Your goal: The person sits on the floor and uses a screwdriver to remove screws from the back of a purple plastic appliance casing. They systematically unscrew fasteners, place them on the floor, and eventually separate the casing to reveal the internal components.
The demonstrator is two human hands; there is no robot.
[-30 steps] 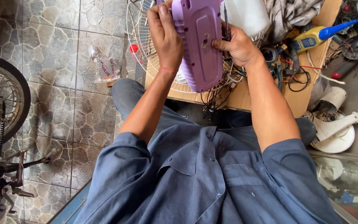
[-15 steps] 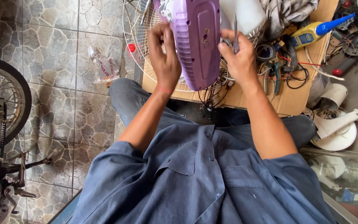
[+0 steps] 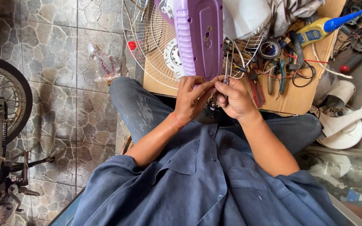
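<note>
A wire fan guard (image 3: 147, 46) lies on the desk (image 3: 298, 98) beside pliers (image 3: 256, 86), a yellow bottle (image 3: 315, 29); a wheel (image 3: 5, 100), probably a motorbike's, stands left.

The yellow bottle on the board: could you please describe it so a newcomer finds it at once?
Start at the cardboard board beyond the person's knees and go to its far right corner. The yellow bottle lies there above the pliers, the only thing with a long blue nozzle.

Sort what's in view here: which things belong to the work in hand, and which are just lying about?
In use: left hand and right hand, meeting at the near end of the purple fan housing; thin metal tool in the right hand.

Lying about: wire fan guard, pliers, yellow bottle, white fan base, bicycle wheel.
</note>
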